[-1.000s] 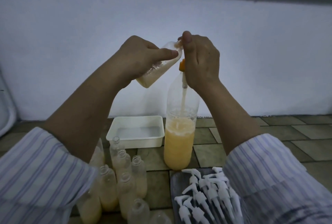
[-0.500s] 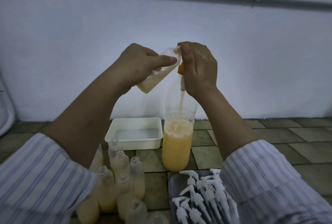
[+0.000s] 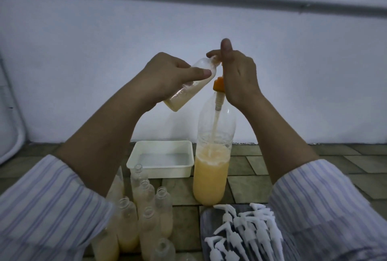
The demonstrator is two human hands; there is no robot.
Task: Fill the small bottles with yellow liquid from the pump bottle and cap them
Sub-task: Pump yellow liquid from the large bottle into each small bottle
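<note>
Left hand (image 3: 167,78) grips a tilted, clear plastic small bottle (image 3: 188,87), partly filled. Right hand (image 3: 238,76), fingers curled, grips the orange-collared pump (image 3: 218,85) atop the tall cylindrical pump bottle (image 3: 211,166).

Open air above and to both sides of the raised hands, up to the blank wall (image 3: 314,72). Low centre is crowded: tall pump bottle (image 3: 211,172) stands upright, white tub (image 3: 160,175) just beside it on the left, cluster of small bottles (image 3: 144,214) packed near the left sleeve (image 3: 48,208), pump caps (image 3: 243,231) piled on a tray by the right sleeve (image 3: 326,208). Bare floor tiles (image 3: 314,162) far right.
</note>
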